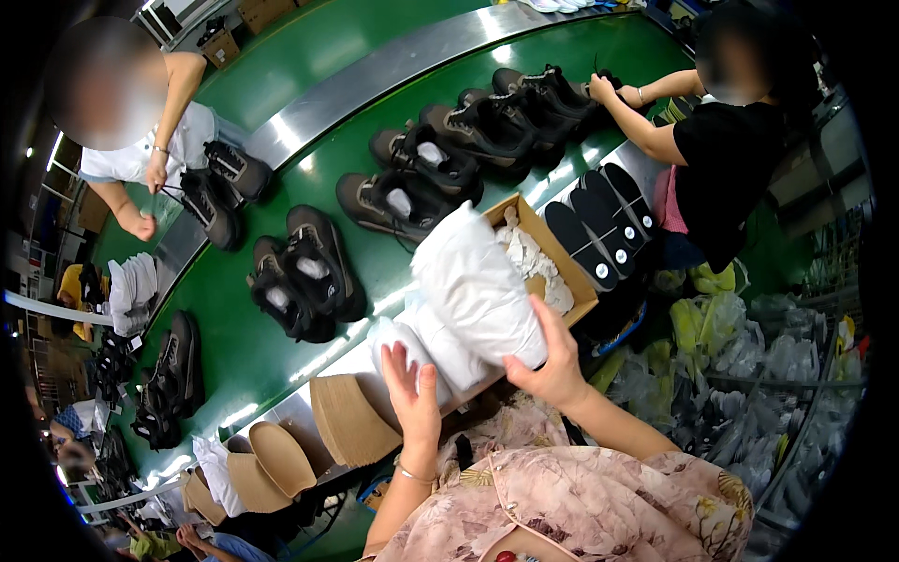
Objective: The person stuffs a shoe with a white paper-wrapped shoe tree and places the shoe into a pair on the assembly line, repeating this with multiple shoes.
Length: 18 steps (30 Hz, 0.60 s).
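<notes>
My right hand (551, 361) grips the near end of a thick bundle of white tissue-like sheets (476, 281), thumb on top. The bundle is held up and tilted, partly covering a cardboard box. My left hand (412, 393) is raised with fingers spread and holds nothing. It is nearest to another white bundle (426, 342) at the bench edge, in front of my body. Just left of that hand stands a stack of curved brown cardboard pieces (351, 421). Beyond the bundle, a dark brown lace-up shoe (384, 201) sits on the green belt with white stuffing inside.
The cardboard box (582, 304) holds crumpled paper pieces. Black insoles (588, 225) lie to its right. Several shoes line the green conveyor (403, 281). One person (192, 131) pulls shoelaces at far left; another (721, 169) handles shoes at far right. Plastic-wrapped items (721, 412) fill racks at right.
</notes>
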{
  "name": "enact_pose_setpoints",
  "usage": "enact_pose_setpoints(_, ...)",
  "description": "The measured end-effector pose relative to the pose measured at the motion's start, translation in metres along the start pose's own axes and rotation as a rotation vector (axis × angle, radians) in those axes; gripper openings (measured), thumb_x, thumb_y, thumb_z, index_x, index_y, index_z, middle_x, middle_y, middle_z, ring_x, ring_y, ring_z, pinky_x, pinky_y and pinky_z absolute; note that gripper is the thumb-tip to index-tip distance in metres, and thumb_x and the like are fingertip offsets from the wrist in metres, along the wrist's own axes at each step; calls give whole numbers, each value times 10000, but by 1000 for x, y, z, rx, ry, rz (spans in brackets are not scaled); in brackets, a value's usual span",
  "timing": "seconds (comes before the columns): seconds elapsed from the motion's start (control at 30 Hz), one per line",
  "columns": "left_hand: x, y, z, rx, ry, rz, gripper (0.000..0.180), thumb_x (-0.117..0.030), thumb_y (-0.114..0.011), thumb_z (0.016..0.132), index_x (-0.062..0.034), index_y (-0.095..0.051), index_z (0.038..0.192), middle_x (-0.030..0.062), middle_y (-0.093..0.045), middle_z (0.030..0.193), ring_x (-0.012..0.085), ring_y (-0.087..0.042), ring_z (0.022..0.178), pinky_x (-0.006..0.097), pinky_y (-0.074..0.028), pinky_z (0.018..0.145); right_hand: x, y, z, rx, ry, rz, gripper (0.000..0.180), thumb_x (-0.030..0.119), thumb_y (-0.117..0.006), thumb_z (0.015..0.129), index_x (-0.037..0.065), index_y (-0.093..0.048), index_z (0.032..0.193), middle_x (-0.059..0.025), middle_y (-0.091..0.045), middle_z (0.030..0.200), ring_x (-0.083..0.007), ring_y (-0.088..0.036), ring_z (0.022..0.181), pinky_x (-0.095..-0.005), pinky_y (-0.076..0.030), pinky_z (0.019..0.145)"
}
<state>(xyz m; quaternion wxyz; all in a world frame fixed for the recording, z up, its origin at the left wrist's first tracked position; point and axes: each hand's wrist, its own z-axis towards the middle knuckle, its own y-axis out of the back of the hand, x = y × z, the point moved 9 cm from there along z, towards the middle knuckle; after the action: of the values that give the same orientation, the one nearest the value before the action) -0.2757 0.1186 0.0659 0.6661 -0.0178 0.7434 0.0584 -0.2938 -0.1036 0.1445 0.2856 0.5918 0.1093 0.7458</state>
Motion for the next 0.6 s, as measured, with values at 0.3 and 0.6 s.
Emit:
enact_pose_setpoints(0.3, -30, -157, 87, 310, 386, -788, 758, -526, -542, 791, 40, -392, 1272, 244, -506, 1219, 375, -515, 1109, 455, -410, 961, -52, -10, 53, 280, -377, 828, 725, 200, -720, 724, -23, -363, 1314, -122, -512, 1181, -151, -485, 1069, -284, -405, 909)
enact_pose_setpoints(0.6, -39, -226, 143, 187, 368, -626, 650, -264, -661, 664, 103, -454, 1160, 243, -571, 1084, 348, -587, 996, 452, -479, 892, -178, 197, 171, 74, -144, 359, 507, 284, -623, 846, 7, -481, 1246, -141, -519, 1225, -216, -535, 1089, -331, -445, 881)
